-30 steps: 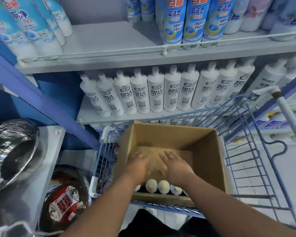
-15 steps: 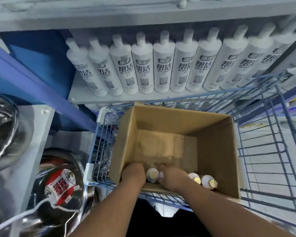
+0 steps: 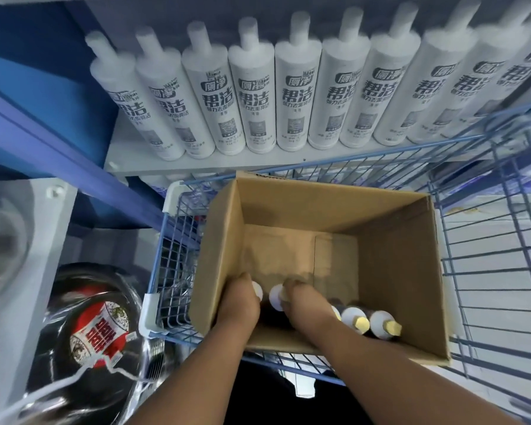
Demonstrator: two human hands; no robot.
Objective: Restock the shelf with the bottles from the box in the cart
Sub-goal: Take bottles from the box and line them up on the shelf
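Note:
An open cardboard box [image 3: 405, 265] sits in a blue wire cart [image 3: 488, 228]. Along its near wall stand several dark bottles with white shoulders and gold caps [image 3: 383, 325]. My left hand [image 3: 241, 302] is down in the box, its fingers closed around one bottle whose white top shows at its edge. My right hand [image 3: 307, 302] is curled over the neighbouring bottle [image 3: 276, 297]. The bottles' bodies are hidden under my hands. The shelf [image 3: 126, 161] ahead holds a full row of white bottles [image 3: 292, 96].
A blue shelf upright [image 3: 74, 167] runs diagonally at left. Shiny steel pots, one with a red label [image 3: 100, 332], fill the lower left. The far half of the box floor is bare cardboard. The cart's wire sides rise at right.
The view has tipped further down and closer to the box. Both hands have sunk deeper and closed over two bottles at the near wall.

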